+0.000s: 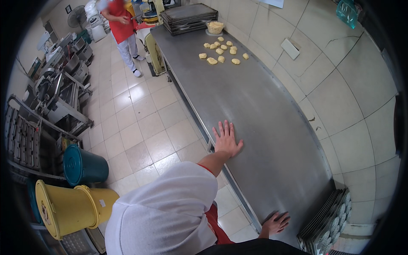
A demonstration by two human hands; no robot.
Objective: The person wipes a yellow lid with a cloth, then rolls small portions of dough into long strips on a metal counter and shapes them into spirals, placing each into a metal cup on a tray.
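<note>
My left hand (228, 141) lies palm down on the steel table (263, 123), near its left edge, fingers spread and holding nothing. Further down, by the lower end of the same table, my right hand (276, 223) also rests flat with its fingers apart and nothing in them. Several pale yellow dough pieces (219, 51) are scattered over the far part of the table, well away from both hands. Behind them stands a tub of yellowish dough or filling (215, 28), beside a stack of dark baking trays (189, 18).
Standing trays and moulds (327, 225) lean at the table's lower right, close to my right hand. A tiled wall (331, 97) borders the right side. Yellow buckets (70, 208) and a green bin (85, 165) stand on the left floor. A person in a red apron (119, 23) is far off.
</note>
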